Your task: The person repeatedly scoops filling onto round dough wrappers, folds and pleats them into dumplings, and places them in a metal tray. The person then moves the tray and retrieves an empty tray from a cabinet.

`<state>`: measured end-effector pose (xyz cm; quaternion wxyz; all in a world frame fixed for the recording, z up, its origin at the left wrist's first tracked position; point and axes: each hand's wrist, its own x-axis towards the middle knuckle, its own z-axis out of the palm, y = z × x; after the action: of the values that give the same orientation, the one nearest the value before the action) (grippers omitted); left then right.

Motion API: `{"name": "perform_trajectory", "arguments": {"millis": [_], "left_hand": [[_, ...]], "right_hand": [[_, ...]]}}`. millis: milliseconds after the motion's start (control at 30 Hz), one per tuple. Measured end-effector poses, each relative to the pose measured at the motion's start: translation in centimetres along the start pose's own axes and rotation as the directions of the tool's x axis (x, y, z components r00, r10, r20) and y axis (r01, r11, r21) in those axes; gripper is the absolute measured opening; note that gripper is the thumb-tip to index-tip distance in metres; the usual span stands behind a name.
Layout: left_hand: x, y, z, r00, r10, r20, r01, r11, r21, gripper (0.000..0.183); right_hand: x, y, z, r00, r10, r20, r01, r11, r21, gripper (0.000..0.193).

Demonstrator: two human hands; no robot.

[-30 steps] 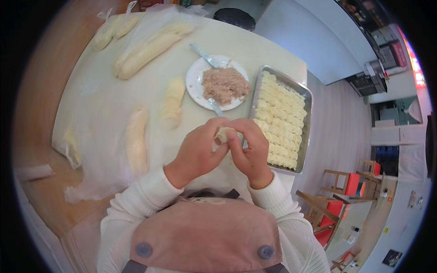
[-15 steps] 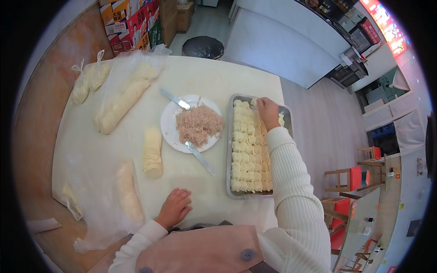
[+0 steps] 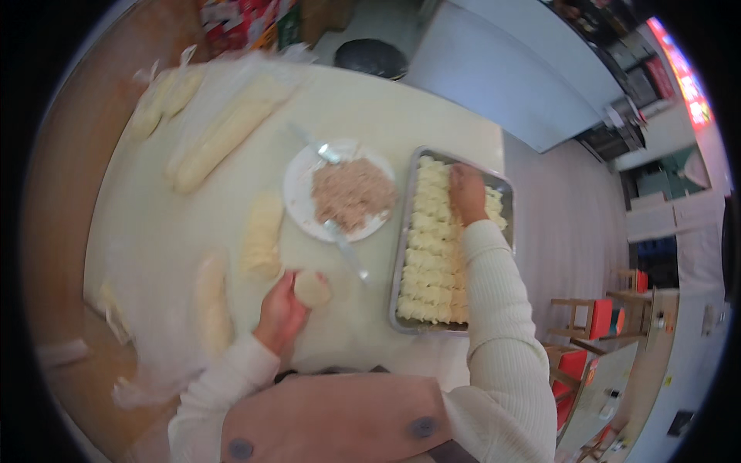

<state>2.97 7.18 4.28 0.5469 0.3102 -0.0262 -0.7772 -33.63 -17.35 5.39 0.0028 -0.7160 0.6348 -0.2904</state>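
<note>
Between the thumb and fingers of my left hand (image 3: 282, 312) is a round, pale dumpling wrapper (image 3: 312, 289), held above the table. My right hand (image 3: 467, 191) reaches over the far part of a metal tray (image 3: 395, 297) filled with rows of pale yellow filled dumplings (image 3: 428, 255). Its fingers point down and are curled together among the dumplings; whatever is between them is hidden. A white plate (image 3: 297, 193) of minced pink filling (image 3: 351, 189) lies between my hands. One flat spatula (image 3: 347, 251) rests at its near edge, another (image 3: 312, 143) at its far edge. A stack of wrappers (image 3: 264, 235) lies left of the plate.
Clear plastic bags with more wrapper stacks (image 3: 224, 139) cover the left of the table (image 3: 347, 100), one bagged stack (image 3: 212, 297) nearer me. Small tied bags (image 3: 162, 104) sit at the far left. A black round stool (image 3: 370, 58) stands beyond; red chairs (image 3: 594, 318) are at right.
My left hand, earlier empty on the table, now holds a wrapper. My right hand has shifted slightly nearer along the tray's far part. The whole view has tilted and blurred.
</note>
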Motion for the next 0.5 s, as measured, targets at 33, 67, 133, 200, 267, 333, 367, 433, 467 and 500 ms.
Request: {"name": "perform_trajectory", "arguments": {"millis": [33,67,133,200,267,333,367,433,467,500], "left_hand": [[0.8,0.4,0.3,0.997,-0.030,-0.067,0.021,0.991,-0.131,0.035],[1.4,1.0,0.5,0.998,-0.012,-0.056,0.006,0.994,-0.113,0.036],[1.6,2.0,0.9,0.999,0.031,-0.025,-0.034,0.993,-0.115,0.037],[1.7,2.7,1.3,0.994,0.072,0.081,-0.060,0.988,-0.143,0.035],[1.5,3.0,1.7,0.997,0.065,0.050,-0.055,0.982,-0.182,0.034],[1.4,2.9,2.2,0.996,0.069,0.064,-0.056,0.981,-0.186,0.033],[1.4,2.8,2.4,0.996,0.067,0.057,-0.057,0.984,-0.168,0.033],[1.4,2.6,2.5,0.997,0.069,0.018,-0.066,0.991,-0.115,0.033],[1.2,2.5,2.5,0.997,0.073,-0.017,-0.074,0.994,-0.083,0.034],[1.2,2.5,2.3,0.997,0.048,-0.060,-0.053,0.995,-0.087,0.034]], "right_hand": [[-0.3,-1.2,-0.5,0.992,-0.109,-0.068,0.109,0.994,-0.005,0.020],[-0.6,-2.7,-0.8,0.974,-0.185,-0.129,0.185,0.983,-0.017,0.019],[-3.2,-6.9,-1.0,0.959,-0.282,-0.034,0.284,0.952,0.113,0.017],[-6.7,-11.3,-1.6,0.936,-0.336,0.104,0.309,0.927,0.212,0.015],[-10.7,-15.2,-2.1,0.828,-0.470,0.305,0.430,0.882,0.193,0.014],[-13.8,-18.4,-1.5,0.798,-0.294,0.525,0.276,0.954,0.114,0.030],[-14.8,-19.6,-1.0,0.806,-0.261,0.531,0.234,0.965,0.118,0.038],[-15.7,-21.2,-0.2,0.821,-0.181,0.541,0.128,0.983,0.134,0.043],[-15.9,-21.5,-0.2,0.811,-0.090,0.578,0.033,0.994,0.107,0.046],[-16.0,-21.6,-0.5,0.801,-0.047,0.597,0.000,0.997,0.078,0.045]]}}
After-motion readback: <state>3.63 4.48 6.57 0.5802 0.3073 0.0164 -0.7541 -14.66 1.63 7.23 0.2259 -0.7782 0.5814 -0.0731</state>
